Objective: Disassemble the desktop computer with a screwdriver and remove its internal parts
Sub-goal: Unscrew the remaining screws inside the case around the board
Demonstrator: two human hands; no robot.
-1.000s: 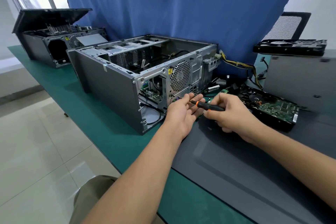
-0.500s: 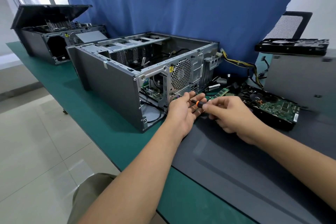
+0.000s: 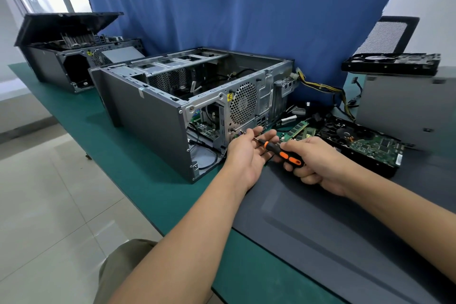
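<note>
**A:** What do we enter first?

**B:** We enter one open grey metal desktop computer case [image 3: 153,116], lying on its side on the green table [image 3: 138,163]. Its rear panel faces us, with the round fan grille [image 3: 243,102] showing. A green board is visible through the lower rear opening.

**A:** And the tool?

**B:** One screwdriver with a black-and-orange handle [image 3: 283,153], at the lower rear corner of the case, its shaft aimed at the rear panel. We cannot tell whether the tip sits in a screw.

**A:** How do we record the hands?

**B:** The left hand [image 3: 246,153] is right against the rear panel of the case, fingers pinching the metal shaft. The right hand [image 3: 318,163] is just right of the case, fingers wrapped closely round the handle.

**A:** What do we list to the right of the case?

**B:**
- One flat dark grey panel [image 3: 320,229], lying under both forearms.
- One green memory stick [image 3: 296,129], just beside the rear panel.
- One black hard drive with its green circuit board facing up [image 3: 370,145], further right.
- One tall grey metal box [image 3: 399,108] beyond that, with a flat black drive [image 3: 392,63] on top.
- One bundle of yellow and black cables [image 3: 323,86], running from near the far rear corner of the case toward that box.

**A:** And behind the case?

**B:** We note one blue cloth curtain [image 3: 234,2]. Behind and to the left is a second dark grey computer case with a raised lid [image 3: 56,66], apart from the first on the same table.
</note>
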